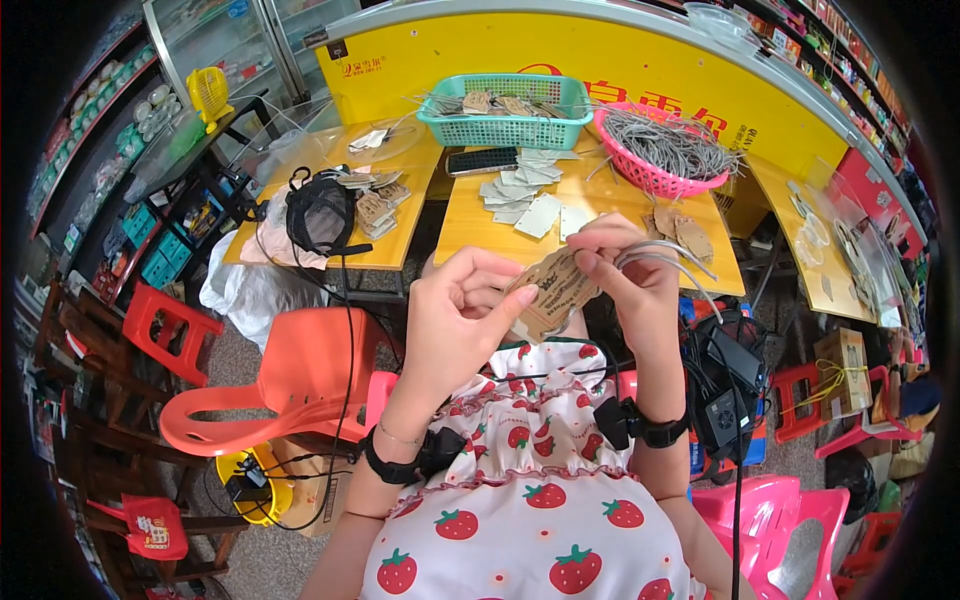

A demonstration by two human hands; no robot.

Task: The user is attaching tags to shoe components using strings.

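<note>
My left hand [462, 308] grips a brown printed cardboard tag [562, 292] by its left side, thumb on the face and fingers behind. At the tag's far right edge my right hand [642, 285] is closed, thumb and index finger pinched together. A grey cord [672, 248] runs through the right hand and trails off to the right. Whether the cord passes through the tag cannot be made out. Both hands are held above my lap at the table's near edge. Just beyond them lie pale blank tags [512, 195] and, to the right, several brown tags [685, 232].
A teal basket [508, 132] of corded tags and a pink basket [662, 184] heaped with grey cords stand at the back of the yellow table [465, 232]. Near the teal one lies a black phone-like slab [482, 161]. Left are a black mesh bag [322, 208] and an orange chair [300, 375].
</note>
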